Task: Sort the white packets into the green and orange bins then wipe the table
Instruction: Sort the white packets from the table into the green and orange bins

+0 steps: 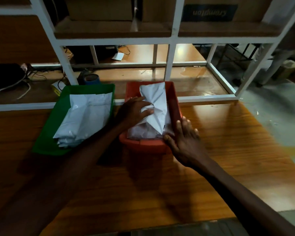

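Observation:
An orange bin [174, 101] stands on the wooden table [228, 150], with white packets stacked inside it. My left hand [134, 109] lies over the bin's left rim, its fingers pressing into the crumpled top packet [157, 106]. My right hand [184, 140] rests with straight fingers against the bin's near right corner, thumb on the front rim. Left of it, a green bin [46, 138] holds several flat white packets [82, 116]. No loose packet shows on the table.
A white metal rack [172, 41] with cardboard boxes [209, 9] rises behind the bins. A blue tape roll [91, 79] sits behind the green bin, and cables [24, 92] and a dark object lie at far left. The table's right edge drops to a grey floor [272, 116].

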Tool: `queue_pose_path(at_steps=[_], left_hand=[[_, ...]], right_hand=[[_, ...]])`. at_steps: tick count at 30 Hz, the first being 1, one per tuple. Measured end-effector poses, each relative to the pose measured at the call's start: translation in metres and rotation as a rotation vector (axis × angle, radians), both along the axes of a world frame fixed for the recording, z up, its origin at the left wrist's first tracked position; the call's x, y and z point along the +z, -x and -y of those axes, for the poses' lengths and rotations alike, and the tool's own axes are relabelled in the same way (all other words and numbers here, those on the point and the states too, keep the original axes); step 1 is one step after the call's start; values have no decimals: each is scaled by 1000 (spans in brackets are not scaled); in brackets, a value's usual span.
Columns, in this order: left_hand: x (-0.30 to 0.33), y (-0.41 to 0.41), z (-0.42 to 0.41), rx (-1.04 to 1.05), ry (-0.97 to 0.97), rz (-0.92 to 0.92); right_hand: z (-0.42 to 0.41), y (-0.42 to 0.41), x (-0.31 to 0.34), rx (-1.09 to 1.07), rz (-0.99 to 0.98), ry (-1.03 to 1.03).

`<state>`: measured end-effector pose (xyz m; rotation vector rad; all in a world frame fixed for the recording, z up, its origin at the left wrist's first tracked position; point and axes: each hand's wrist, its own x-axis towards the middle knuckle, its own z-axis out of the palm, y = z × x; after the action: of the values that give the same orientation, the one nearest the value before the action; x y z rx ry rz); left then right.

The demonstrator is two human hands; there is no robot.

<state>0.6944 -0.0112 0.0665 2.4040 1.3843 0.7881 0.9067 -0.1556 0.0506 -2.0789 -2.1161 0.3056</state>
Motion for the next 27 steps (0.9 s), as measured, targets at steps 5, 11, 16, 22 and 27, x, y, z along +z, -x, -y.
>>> queue_pose_path(at_steps=[5,11,16,22,27], left_hand=[[-19,-33,-21,-83,133,-190],[-23,-51,-43,-69,333,-385],[-44,-68,-55,-202,367,-716],[-65,-83,-67,-197,299,-714],[-72,-82,-69,-195,283,-690]], right_hand=[[1,-3,0,-3,-51,6],[1,-5,-6,7,-56,-13],[0,-4,-10,-2,-73,-15],[-1,-2,-9,-15,-73,-7],[1,1,-1,-39,-59,10]])
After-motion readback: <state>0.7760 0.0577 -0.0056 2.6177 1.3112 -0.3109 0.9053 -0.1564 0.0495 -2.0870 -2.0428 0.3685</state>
